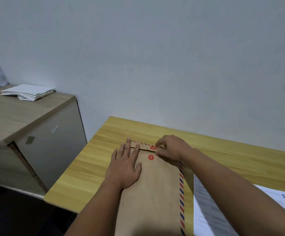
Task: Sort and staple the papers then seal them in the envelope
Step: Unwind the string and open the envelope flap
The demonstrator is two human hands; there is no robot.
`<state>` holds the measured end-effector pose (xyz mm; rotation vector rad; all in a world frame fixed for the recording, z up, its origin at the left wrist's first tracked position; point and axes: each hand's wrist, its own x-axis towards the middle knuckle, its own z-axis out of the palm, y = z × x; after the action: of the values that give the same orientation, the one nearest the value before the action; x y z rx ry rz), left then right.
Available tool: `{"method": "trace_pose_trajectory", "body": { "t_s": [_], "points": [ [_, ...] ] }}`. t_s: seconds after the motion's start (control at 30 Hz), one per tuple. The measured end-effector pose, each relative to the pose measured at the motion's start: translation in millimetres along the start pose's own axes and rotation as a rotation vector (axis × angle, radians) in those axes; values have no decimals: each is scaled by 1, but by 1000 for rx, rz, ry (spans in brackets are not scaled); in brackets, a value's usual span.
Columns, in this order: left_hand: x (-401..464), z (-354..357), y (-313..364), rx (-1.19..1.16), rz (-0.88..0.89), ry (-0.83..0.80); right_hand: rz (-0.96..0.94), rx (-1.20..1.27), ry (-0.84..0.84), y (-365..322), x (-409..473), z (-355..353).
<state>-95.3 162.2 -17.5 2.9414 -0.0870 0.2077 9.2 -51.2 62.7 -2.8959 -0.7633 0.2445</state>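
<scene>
My right forearm hides part of the printed sheet (206,206). My left hand (124,169) presses flat, fingers wide, on the brown paper envelope (155,193). My right hand (170,147) pinches at the flap's red disc (153,148); any string there I can't make out.

Your worktop (90,169) is a yellow wood-grain board set against the wall. A brown paper envelope with a red-and-blue striped edge (155,193) lies flat on it, flap folded down at the far end. Just to its right lies a white printed sheet (206,210). To your left, a pale wooden cabinet (15,114) carries a stack of white papers (27,91).
</scene>
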Motion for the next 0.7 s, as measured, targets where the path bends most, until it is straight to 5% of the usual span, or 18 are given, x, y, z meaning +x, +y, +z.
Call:
{"method": "trace_pose_trajectory", "body": {
  "t_s": [0.13, 0.3, 0.43, 0.6, 0.7],
  "points": [
    [-3, -5, 1, -40, 14, 14, 29, 124, 189, 8, -8, 9],
    [1, -10, 1, -19, 160, 81, 122, 217, 212, 21, -8, 12],
    [19, -20, -3, 164, 262, 25, 425, 668, 152, 48, -2, 21],
    [34, -20, 42, 121, 11, -89, 770, 1184, -102, 69, -23, 15],
    [34, -13, 78, 2, -107, -91, 807, 1402, -85, 70, -39, 17]
  ]
}}
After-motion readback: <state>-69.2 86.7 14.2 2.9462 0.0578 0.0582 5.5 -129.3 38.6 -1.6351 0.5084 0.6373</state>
